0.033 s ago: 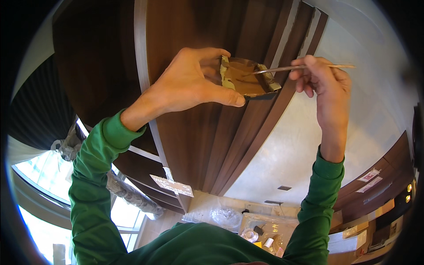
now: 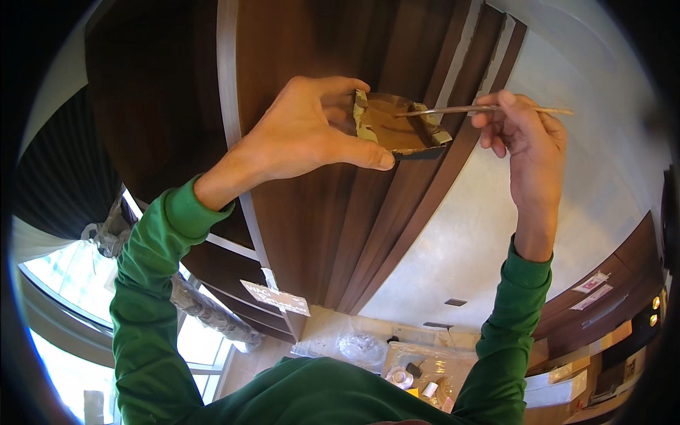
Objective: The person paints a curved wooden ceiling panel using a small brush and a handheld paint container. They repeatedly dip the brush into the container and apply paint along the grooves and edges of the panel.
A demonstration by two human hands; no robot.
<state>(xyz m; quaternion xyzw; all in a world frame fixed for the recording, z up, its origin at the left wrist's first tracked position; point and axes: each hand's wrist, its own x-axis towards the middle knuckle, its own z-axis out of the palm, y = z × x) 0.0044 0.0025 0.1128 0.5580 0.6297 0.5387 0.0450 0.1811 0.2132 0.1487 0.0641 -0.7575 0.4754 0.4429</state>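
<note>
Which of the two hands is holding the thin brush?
The right hand: it pinches the thin brush, whose tip is over the small tray. The left hand instead grips that ragged-edged tray.

At the upper centre of the frame, a shallow tray (image 2: 388, 122) sits between the left grip (image 2: 304, 134), which holds its left side, and the right grip (image 2: 528, 138), farther right. A brush (image 2: 450, 110) runs leftward from the right grip, its tip over or in the tray; which cannot be told. Behind the tray stands a wood panel (image 2: 297, 219), with a wall (image 2: 446, 241) to its right, behind the right grip. A sign (image 2: 275, 297) hangs lower centre-left, across the panel's left edge. A pleated drape (image 2: 64, 166) is at left, above a window (image 2: 81, 276). At bottom centre-right, a surface (image 2: 418, 353) carries a roll (image 2: 399, 377); boxes (image 2: 563, 386) lie lower right, past the right sleeve (image 2: 506, 326).
</note>
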